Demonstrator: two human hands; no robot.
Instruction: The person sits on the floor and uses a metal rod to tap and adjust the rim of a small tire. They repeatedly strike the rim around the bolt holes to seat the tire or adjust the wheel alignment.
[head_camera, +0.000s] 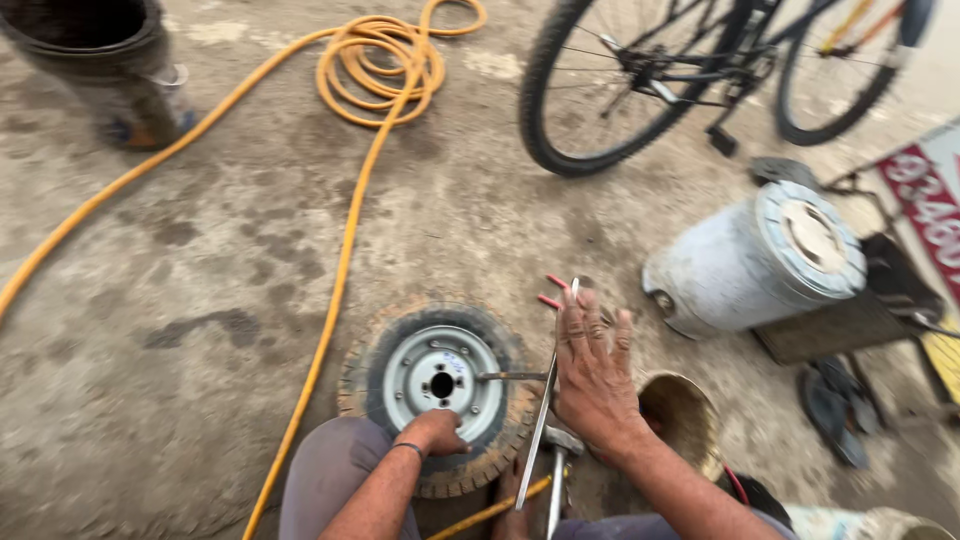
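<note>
Nearest the knees, left hand (432, 432) fisted, pressing on small grey steel-rimmed wheel with worn tyre (440, 380). Right hand (592, 372) spread flat above long metal tyre lever (545, 405). Beyond: orange hose (345, 240), white drum (745, 262), bicycle (700, 70).

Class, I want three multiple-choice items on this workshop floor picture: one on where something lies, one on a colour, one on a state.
1. Where does the person's left hand rest?
A. on the small wheel
B. on the bicycle
C. on the drum

2. What colour is the hose?
A. blue
B. orange-yellow
C. black

3. How is the right hand?
A. fist closed
B. gripping the hose
C. fingers spread flat

Answers: 1 A, it sits on the small wheel rim's lower edge; 2 B, it runs orange-yellow across the concrete; 3 C, its fingers lie extended beside the metal bar.
</note>
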